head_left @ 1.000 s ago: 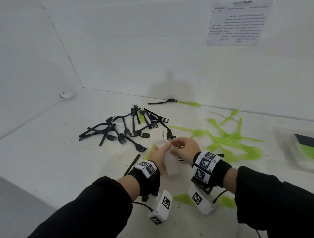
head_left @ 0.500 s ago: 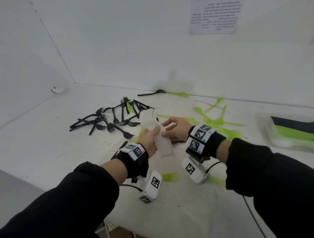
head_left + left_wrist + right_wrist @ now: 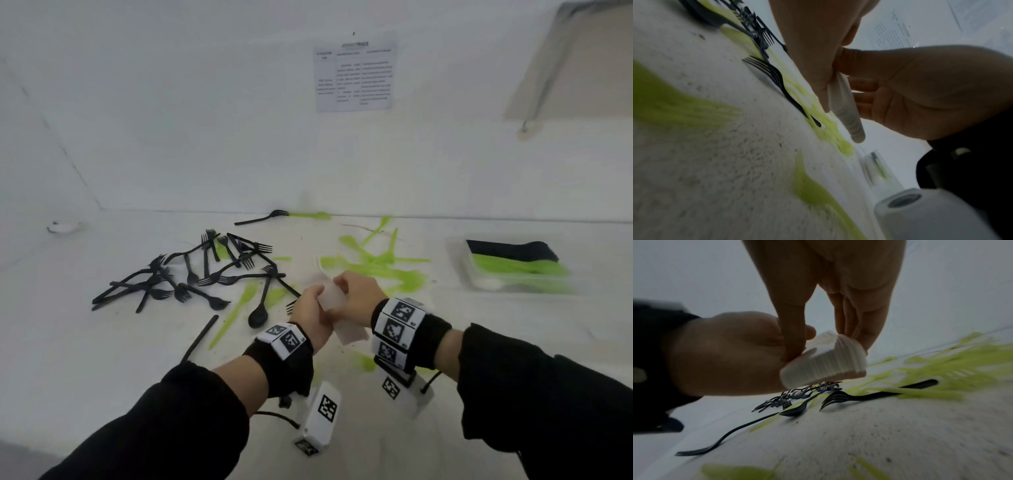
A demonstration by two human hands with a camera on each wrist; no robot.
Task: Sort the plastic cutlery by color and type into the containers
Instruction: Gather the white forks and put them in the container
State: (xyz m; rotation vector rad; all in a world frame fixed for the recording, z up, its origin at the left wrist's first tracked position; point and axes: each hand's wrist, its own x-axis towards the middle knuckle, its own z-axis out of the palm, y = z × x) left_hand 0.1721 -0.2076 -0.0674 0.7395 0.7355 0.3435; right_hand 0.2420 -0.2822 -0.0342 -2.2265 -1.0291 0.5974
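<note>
A stack of white plastic cutlery [image 3: 331,297] is held above the table between both hands. My left hand [image 3: 310,310] grips one side of the stack [image 3: 844,107] and my right hand [image 3: 356,294] pinches the other side between thumb and fingers; the stacked edges [image 3: 824,363] show in the right wrist view. A pile of black forks [image 3: 191,274] lies on the table to the left, with a black spoon [image 3: 258,317] nearer me. Green cutlery [image 3: 380,263] is scattered at centre right. A clear container [image 3: 513,270] at the right holds black and green pieces.
White walls close the table at the back and left. A paper sheet [image 3: 354,73] hangs on the back wall. One black fork [image 3: 263,217] and a green piece [image 3: 310,216] lie by the back wall. A loose black handle [image 3: 200,337] lies near the left forearm.
Both hands have kept hold of the white stack and closed tighter round it. The camera view has tilted up and shifted, bringing the container at the right more into view.
</note>
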